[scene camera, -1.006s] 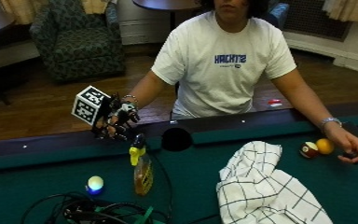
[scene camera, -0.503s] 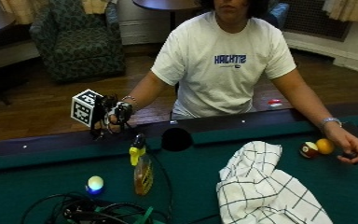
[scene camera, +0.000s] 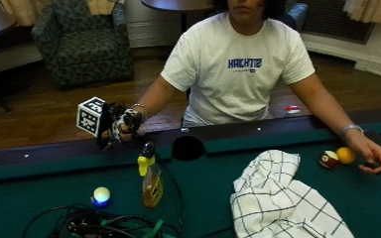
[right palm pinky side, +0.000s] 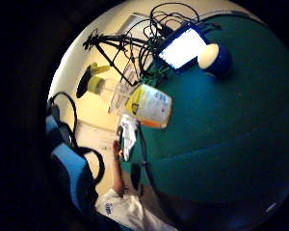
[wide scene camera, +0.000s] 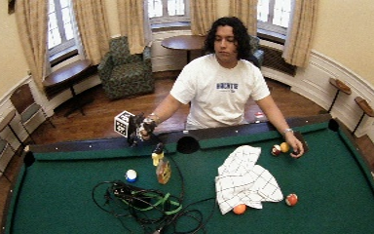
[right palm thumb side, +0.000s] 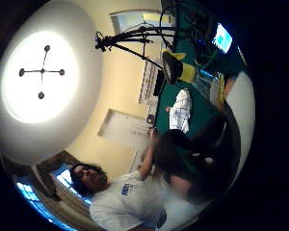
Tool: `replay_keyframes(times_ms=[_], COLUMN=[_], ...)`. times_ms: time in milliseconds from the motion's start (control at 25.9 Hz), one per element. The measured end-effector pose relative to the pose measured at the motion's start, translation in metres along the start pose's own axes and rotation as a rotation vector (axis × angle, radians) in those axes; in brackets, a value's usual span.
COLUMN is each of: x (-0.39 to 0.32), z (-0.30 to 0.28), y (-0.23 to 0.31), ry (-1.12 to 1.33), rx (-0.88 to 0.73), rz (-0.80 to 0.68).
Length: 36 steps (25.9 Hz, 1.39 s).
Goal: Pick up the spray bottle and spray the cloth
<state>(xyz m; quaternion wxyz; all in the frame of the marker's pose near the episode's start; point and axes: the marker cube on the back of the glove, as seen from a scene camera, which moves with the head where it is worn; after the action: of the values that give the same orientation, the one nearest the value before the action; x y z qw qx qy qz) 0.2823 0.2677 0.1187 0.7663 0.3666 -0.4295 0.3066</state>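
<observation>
Gloved right hand (scene camera: 126, 124) hovers above the worktop's (scene camera: 375, 208) near rail, fingers loosely curled, gripping nothing; spray bottle (scene camera: 151, 176) stands upright on the green felt just below it, untouched; checked cloth (scene camera: 280, 201) lies crumpled well to the side.

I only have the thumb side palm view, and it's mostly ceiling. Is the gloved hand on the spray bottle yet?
Observer: No. In the outside view the gloved right hand hovers over the table's rail, apart from the spray bottle, and holds nothing.
Operator: Is the bottle standing or lying down?
Observer: It stands upright on the green felt, nozzle end up.
Operator: Where's the cloth?
Observer: The white checked cloth lies crumpled on the felt, on the person's left of the bottle and not touching it.
</observation>
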Motion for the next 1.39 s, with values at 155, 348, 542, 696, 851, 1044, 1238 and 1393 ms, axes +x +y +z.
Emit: replay_keyframes(times_ms=[155,348,542,696,851,1044,1238,1393], x=[-0.004,0.000,0.006,0.010,0.012,0.012,0.013,0.015], z=[-0.003,0.005,0.035,0.056,0.070,0.087,0.103,0.115], y=[-0.004,-0.007,-0.015,-0.022,-0.032,-0.047,-0.061,-0.071], ry=[-0.003,0.062,0.162,0.161,0.126,0.098,0.093,0.063], rx=[0.048,-0.066,-0.234,-0.270,-0.279,-0.293,-0.295,-0.291], rz=[-0.012,0.016,0.061,0.055,0.059,0.084,0.083,0.074])
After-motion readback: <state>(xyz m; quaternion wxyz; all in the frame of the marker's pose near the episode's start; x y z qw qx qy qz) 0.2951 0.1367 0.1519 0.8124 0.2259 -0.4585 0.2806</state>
